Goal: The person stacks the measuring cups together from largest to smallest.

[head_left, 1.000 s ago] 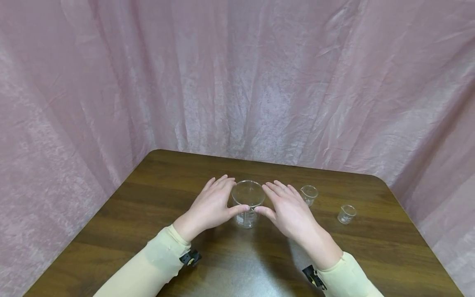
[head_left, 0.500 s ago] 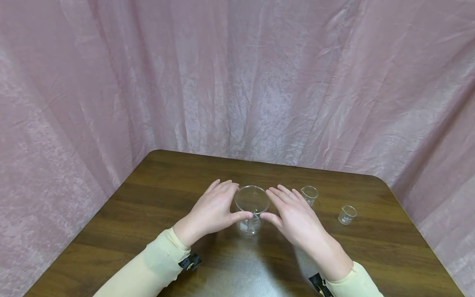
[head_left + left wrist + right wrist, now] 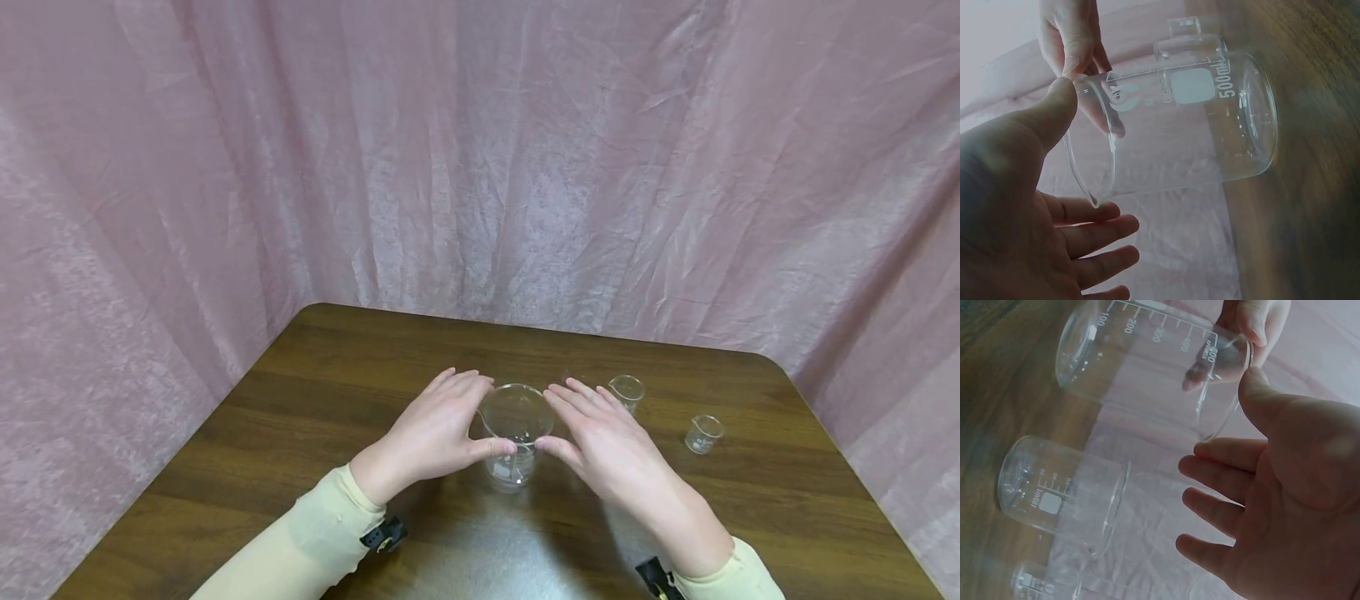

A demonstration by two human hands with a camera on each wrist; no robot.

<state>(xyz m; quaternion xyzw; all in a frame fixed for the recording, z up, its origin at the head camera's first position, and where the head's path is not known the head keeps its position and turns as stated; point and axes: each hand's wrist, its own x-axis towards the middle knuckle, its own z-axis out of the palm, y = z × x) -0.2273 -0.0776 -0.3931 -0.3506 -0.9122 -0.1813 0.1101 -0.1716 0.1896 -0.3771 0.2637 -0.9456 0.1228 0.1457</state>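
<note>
A clear glass beaker marked 500 ml stands upright on the brown table in the head view. My left hand grips its rim from the left, thumb at the near side and index finger near the far side. From the right, my right hand holds the same rim in mirrored fashion, the two thumb tips close together. In the left wrist view the left index finger touches the rim by the pouring spout. The other fingers of each hand extend loosely past the glass. The beaker looks empty.
To the right stand two smaller glass beakers: one marked 100 ml, partly behind the right hand in the head view, and a smaller one farther right. The wooden table has rounded far corners; a pink curtain hangs behind it.
Both hands have drawn the large beaker toward the body and slightly to the right. The two smaller beakers stay where they were.
</note>
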